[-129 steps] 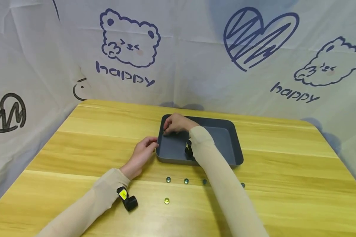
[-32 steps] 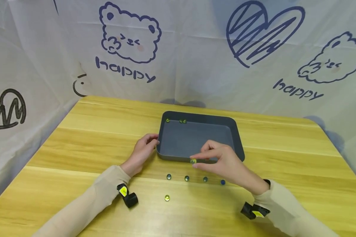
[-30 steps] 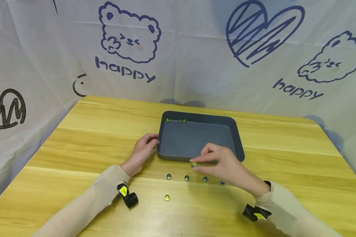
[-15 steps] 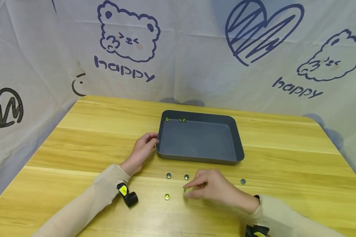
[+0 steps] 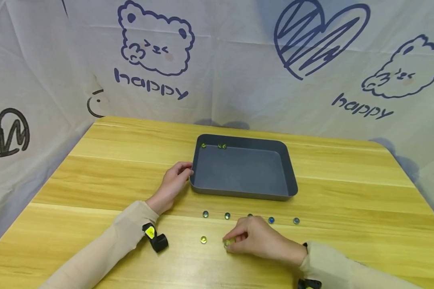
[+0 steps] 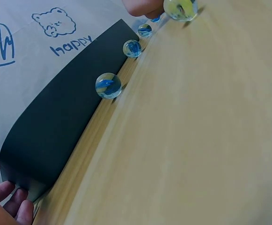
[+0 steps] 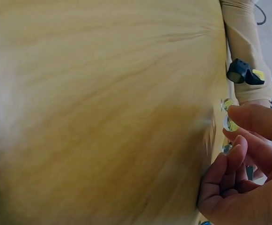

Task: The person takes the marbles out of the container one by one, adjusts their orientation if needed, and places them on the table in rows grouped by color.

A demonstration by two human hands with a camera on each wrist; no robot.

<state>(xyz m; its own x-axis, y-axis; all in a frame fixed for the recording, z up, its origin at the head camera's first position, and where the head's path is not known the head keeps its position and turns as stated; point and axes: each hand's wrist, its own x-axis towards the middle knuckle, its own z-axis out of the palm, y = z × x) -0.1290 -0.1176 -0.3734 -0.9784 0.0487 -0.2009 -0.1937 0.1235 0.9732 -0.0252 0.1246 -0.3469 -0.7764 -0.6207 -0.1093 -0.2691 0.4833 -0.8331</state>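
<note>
My right hand (image 5: 262, 241) pinches a clear marble with yellow inside (image 5: 226, 243) between thumb and index finger, low over the table. In the right wrist view the pinched marble (image 7: 230, 123) shows between the fingertips, the other fingers curled. To its left lies another yellow marble (image 5: 203, 239). Blue marbles (image 5: 205, 214) form a row between my right hand and the tray, one partly hidden behind the knuckles. My left hand (image 5: 170, 186) touches the left side of the dark grey tray (image 5: 244, 194); the left wrist view has its fingertips (image 6: 14, 200) against the tray's corner.
Several yellow-green marbles (image 5: 222, 146) sit along the tray's back wall, toward the left. The wood-grain table (image 5: 130, 156) ends at a white cloth backdrop (image 5: 235, 92) with drawings. Each wrist wears a small black camera (image 5: 160, 242).
My right hand was inside the tray, then came over the tray's front edge with the yellow marble, and has moved down past the blue row beside the other yellow marble. My left hand stays.
</note>
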